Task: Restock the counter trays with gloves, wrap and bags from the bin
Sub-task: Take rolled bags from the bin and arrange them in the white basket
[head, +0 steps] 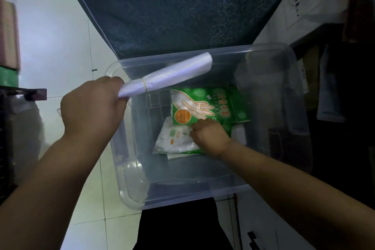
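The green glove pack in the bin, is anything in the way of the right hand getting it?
No. The right hand is already down in the bin, fingers on the near edge of the glove pack. The bag roll in the left hand is held higher, over the far-left rim, clear of it.

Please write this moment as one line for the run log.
left hand: holds banded roll of clear plastic bags | right hand: in clear plastic bin, on green glove packet | trays: unseen

blue patterned cloth [172, 6], white tiled floor [60, 36]
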Motion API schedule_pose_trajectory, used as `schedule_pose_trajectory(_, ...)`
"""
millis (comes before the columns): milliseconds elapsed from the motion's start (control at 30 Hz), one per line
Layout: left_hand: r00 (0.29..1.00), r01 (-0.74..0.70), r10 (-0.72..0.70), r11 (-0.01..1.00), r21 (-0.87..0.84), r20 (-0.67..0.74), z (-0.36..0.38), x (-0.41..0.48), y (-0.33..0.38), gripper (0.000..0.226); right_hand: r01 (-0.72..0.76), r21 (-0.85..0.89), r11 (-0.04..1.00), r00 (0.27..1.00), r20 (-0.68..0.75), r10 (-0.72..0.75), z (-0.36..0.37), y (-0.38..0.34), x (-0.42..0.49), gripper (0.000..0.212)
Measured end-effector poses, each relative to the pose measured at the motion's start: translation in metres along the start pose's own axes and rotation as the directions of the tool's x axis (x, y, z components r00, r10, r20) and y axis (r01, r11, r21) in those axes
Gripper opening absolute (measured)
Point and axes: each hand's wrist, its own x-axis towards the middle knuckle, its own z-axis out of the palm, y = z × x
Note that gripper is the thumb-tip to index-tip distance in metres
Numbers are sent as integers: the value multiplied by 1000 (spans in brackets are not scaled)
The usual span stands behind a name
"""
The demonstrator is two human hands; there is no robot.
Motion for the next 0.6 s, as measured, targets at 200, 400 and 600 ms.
schedule_pose_trajectory(200,999,52,-52,998,23,6,-2,0,2,13,-66,31,997,971,-227,71,-39,19,-7,4)
schedule_pose_trajectory(400,999,36,-36,998,45,0,-2,0,4,14,-264,-62,963,908,-353,226,-37,51,21,11)
schedule_pose_trajectory(600,999,37,-37,998,55,2,0,0,5,14,-216,26,976,950,-227,217,-1,41,24,38)
